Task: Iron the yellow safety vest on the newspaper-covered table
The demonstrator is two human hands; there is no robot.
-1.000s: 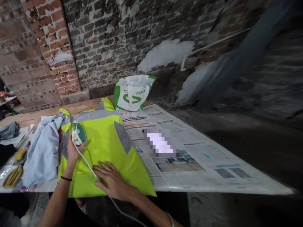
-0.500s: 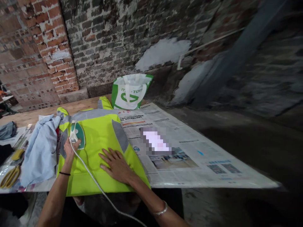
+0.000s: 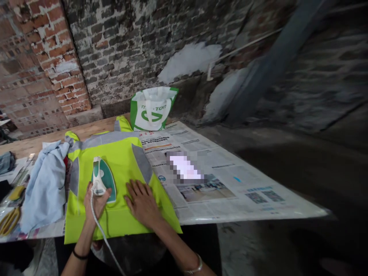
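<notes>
A bright yellow garment with grey panels (image 3: 115, 149) lies spread on the table, its lower hem hanging at the front edge. My left hand (image 3: 96, 203) is wrapped round the handle of a green and white clothes iron (image 3: 107, 180), which rests on the left-middle part of the cloth. From the iron's rear a pale cord (image 3: 100, 232) runs down toward the bottom of the view. My right hand (image 3: 143, 203) lies flat on the garment to the right of the iron, fingers spread.
Newspaper (image 3: 207, 207) under plastic covers the table's right side, with a pixelated phone-like object (image 3: 185, 166) on it. A white and green bag (image 3: 152, 109) stands behind. At left are a light blue cloth (image 3: 46, 184), yellow-handled scissors (image 3: 10, 221) and a yellow item (image 3: 17, 192).
My left hand has drawn the iron toward me and slightly right across the garment. My right hand stays flat in about the same place. The whole view has shifted a little.
</notes>
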